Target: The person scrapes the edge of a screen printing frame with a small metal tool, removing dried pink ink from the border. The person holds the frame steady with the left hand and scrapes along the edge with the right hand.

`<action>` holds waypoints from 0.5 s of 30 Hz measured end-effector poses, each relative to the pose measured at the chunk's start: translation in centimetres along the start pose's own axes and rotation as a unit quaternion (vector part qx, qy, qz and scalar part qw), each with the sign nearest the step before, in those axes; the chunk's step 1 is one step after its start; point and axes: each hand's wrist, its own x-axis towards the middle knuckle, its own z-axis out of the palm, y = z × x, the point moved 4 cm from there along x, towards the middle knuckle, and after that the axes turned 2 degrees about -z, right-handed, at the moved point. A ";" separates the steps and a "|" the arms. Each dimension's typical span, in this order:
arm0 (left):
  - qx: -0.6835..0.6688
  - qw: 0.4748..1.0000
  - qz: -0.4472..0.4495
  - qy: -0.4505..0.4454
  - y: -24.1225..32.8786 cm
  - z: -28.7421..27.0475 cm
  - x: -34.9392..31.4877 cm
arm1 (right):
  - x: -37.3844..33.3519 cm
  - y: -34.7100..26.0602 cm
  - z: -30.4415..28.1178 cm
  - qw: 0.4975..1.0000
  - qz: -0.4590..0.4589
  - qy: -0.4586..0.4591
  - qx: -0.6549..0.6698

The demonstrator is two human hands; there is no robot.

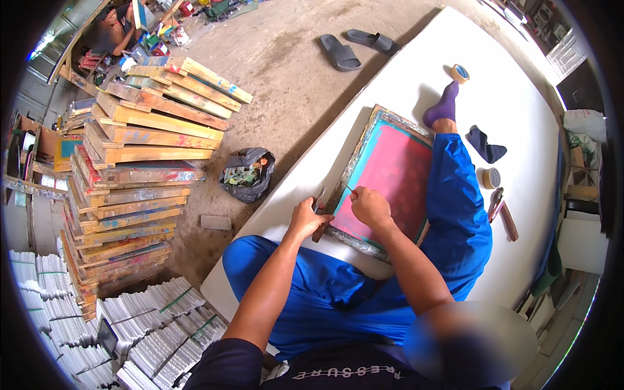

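A framed mesh screen [406, 156], pink with a teal border and a worn, paint-spotted wooden edge, lies in front of me against my outstretched leg. My left hand [307, 220] is closed at the frame's left edge around a tool with a brown handle [319, 233]; its narrow metal end points up past my fingers, and its exact kind is unclear. Over the screen's lower left part, my right hand [371, 207] is closed in a pinch. A thin greenish strip [351, 190] sticks out from its fingertips toward the frame's edge.
On the white board [416, 71] are tape rolls [459, 73], a dark sock [486, 144] and a brown-handled tool [509, 224]. Leftward stand stacked wooden frames [143, 156], a black bag [247, 174] and white bundles [156, 318]. Sandals [340, 52] lie beyond; another person [120, 29] sits far left.
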 end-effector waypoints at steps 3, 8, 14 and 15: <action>-0.024 1.000 -0.013 -0.002 0.0 0.3 -0.1 | 1.0 -0.5 0.8 1.000 0.006 -0.007 0.003; -0.041 0.999 0.006 0.026 0.1 0.4 -0.6 | 2.4 -0.4 1.2 0.990 -0.028 0.022 0.135; -0.086 0.996 -0.023 0.003 -2.3 1.1 -0.8 | 4.4 -7.8 -10.3 0.957 -0.080 0.043 0.275; -0.129 0.991 -0.036 -0.001 -2.9 1.3 -0.5 | 4.7 -8.1 -11.3 0.959 -0.117 0.065 0.249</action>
